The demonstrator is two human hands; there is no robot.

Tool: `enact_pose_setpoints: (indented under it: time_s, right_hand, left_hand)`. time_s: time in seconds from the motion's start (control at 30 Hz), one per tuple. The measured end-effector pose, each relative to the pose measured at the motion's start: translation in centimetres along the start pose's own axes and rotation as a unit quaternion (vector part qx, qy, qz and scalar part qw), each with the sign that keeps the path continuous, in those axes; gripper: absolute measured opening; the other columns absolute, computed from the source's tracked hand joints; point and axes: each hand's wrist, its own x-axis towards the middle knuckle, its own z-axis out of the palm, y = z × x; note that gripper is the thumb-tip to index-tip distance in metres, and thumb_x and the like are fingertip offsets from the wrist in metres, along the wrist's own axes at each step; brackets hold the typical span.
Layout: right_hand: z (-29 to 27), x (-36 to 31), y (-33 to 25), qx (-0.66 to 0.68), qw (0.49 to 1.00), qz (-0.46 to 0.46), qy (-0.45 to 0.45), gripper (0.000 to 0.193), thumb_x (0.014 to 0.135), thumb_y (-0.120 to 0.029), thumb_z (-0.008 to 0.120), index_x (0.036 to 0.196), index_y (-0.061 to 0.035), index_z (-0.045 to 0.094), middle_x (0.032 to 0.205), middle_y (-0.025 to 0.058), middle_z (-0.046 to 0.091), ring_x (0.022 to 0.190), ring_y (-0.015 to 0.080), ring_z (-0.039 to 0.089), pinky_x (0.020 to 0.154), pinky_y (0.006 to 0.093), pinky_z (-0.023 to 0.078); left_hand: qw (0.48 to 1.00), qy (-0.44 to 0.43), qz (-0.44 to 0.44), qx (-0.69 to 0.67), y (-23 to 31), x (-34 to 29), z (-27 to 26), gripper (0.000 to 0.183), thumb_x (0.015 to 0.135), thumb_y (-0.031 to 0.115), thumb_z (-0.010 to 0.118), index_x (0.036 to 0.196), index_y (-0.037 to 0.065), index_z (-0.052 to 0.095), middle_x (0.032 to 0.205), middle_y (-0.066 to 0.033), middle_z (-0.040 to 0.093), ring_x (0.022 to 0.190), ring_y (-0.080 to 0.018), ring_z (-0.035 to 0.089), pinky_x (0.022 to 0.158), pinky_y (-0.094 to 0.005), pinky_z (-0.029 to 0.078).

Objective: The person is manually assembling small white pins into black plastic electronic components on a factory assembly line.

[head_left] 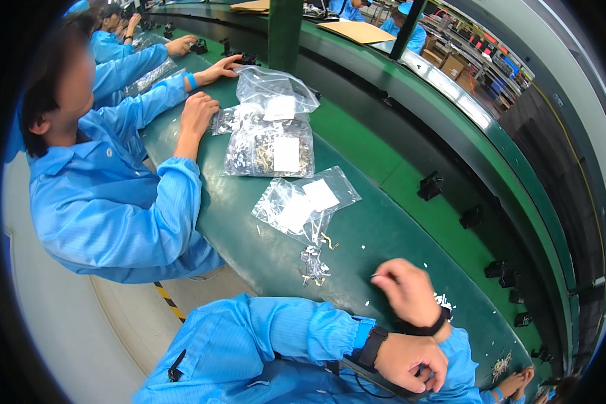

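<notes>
My left hand point(412, 364) is low in the frame, its fingers curled in toward the thumb. Whatever sits in them, if anything, is hidden. Just beyond it, over the green table point(283, 269), my right hand point(409, 289) has thumb and forefinger pressed together. A tiny light thing may show at those fingertips, too small to name. Small white pieces point(443, 303) lie beside my right wrist. To the left, a little heap of small cable-like parts point(314, 264) rests on the table, close to clear plastic bags point(306, 202) with white labels.
Large clear bags point(269, 145) full of small parts stand farther up the table, beside a co-worker in blue point(124, 195). Black parts point(429, 186) sit spaced along the green-and-black line on the right. Another person's hands point(516, 382) are at lower right, near a pale heap point(501, 364).
</notes>
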Motion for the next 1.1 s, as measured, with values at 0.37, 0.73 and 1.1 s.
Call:
enact_pose_setpoints:
  time_s: [0.37,0.73,1.1]
  right_hand:
    - [-1.7,-13.0,2.8,0.275,0.879,0.134,0.367,0.034,0.087,0.005,0.072,0.118,0.0029,0.06,0.092,0.0057,0.067,0.084,0.011,0.064,0.078,0.0246,0.053]
    - [-0.7,-14.3,3.5,0.212,0.898,0.126,0.365,0.026,0.088,0.0,0.073,0.111,0.0012,0.061,0.082,0.0058,0.067,0.074,0.0118,0.062,0.071,0.0257,0.05]
    - [-0.7,-13.7,3.7,-0.029,0.924,0.076,0.374,0.013,0.083,0.001,0.074,0.095,0.0027,0.071,0.088,0.0117,0.066,0.085,0.0275,0.06,0.073,0.0354,0.048]
  left_hand:
    - [0.897,0.375,-0.159,0.174,-2.5,-0.1,-4.4,0.02,0.103,0.017,0.055,0.113,0.0,0.057,0.096,-0.0081,0.061,0.073,-0.0123,0.062,0.061,-0.0262,0.053]
    - [0.932,0.248,-0.215,0.155,-2.6,0.5,-3.8,0.017,0.104,0.014,0.054,0.106,-0.002,0.06,0.101,-0.0101,0.061,0.078,-0.0175,0.068,0.067,-0.0282,0.058]
    - [0.891,0.287,-0.182,0.3,-2.4,0.0,-3.4,0.011,0.098,0.01,0.061,0.101,-0.001,0.063,0.091,-0.0107,0.063,0.075,-0.0204,0.069,0.063,-0.0305,0.056]
